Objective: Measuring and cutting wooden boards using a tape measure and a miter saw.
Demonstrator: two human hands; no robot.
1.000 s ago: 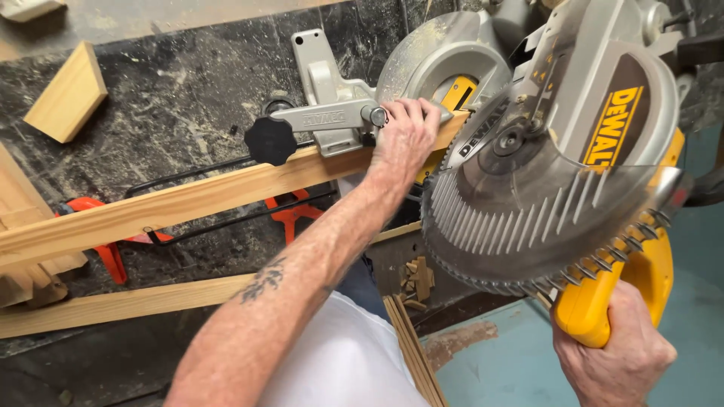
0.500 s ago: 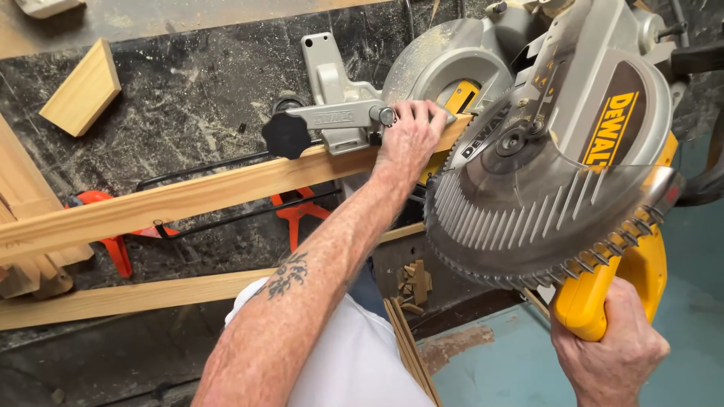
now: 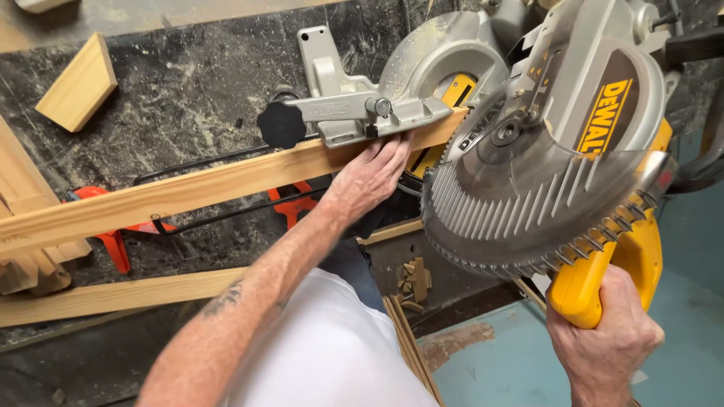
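My left hand (image 3: 373, 173) lies flat on the long wooden strip (image 3: 188, 192), fingers spread and pressing it back against the saw's grey metal fence (image 3: 354, 113); it is open rather than curled, because a flat palm pins the wood along its length and keeps it from sliding; the fingertips sit just beside the fence and to the left of the blade guard (image 3: 528, 196), near it but clear of the cutting line. My right hand (image 3: 603, 343) is clenched around the yellow handle (image 3: 596, 283) of the mitre saw (image 3: 543, 143), low and to the right, so that I steer the saw head from outside the blade's path; the head looks raised, with the clear ribbed guard covering the teeth. The strip runs from the far left across the dark mottled surface (image 3: 188, 83) and ends under the saw, close by the blade, its right end resting on the saw's base; the black knob (image 3: 280, 124) of the clamp arm sits just above it, though I cannot tell whether the clamp bears on the wood. Orange bar clamps (image 3: 113, 234) lie below the strip; a second strip (image 3: 113, 294) lies nearer to me; a wedge-cut offcut (image 3: 79, 83) rests apart at the upper left.
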